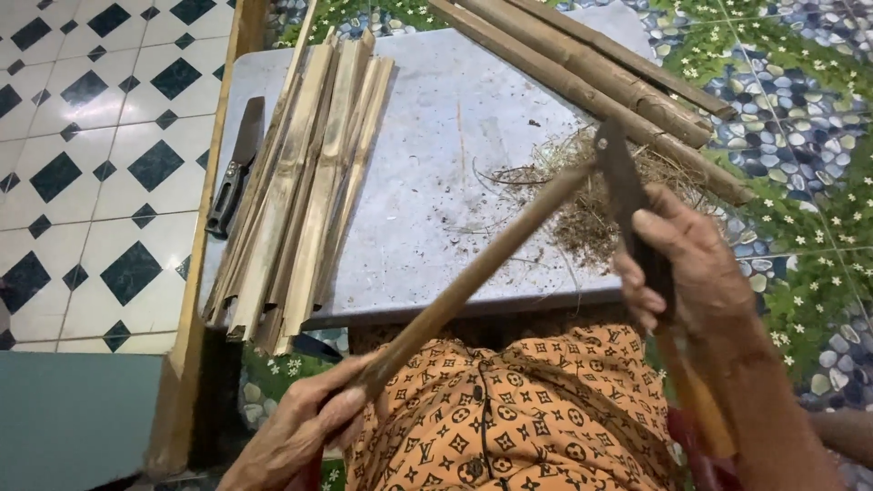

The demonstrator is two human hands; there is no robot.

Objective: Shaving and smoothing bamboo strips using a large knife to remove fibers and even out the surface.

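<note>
Matt fibrous bamboo strip [482, 264], dull dark metal knife blade [621, 177], scuffed smooth grey tabletop [436, 136], glossy floor tiles [91, 136]

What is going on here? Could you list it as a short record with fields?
Left hand: left hand grips the near end of a bamboo stick
Right hand: right hand holds a knife, blade against the stick's far end
Shavings: heap under the blade
Table: grey top
Split strips: bundle on the table's left side
Spare knife: second knife left of the bundle
Poles: whole bamboo poles at the far right
</note>
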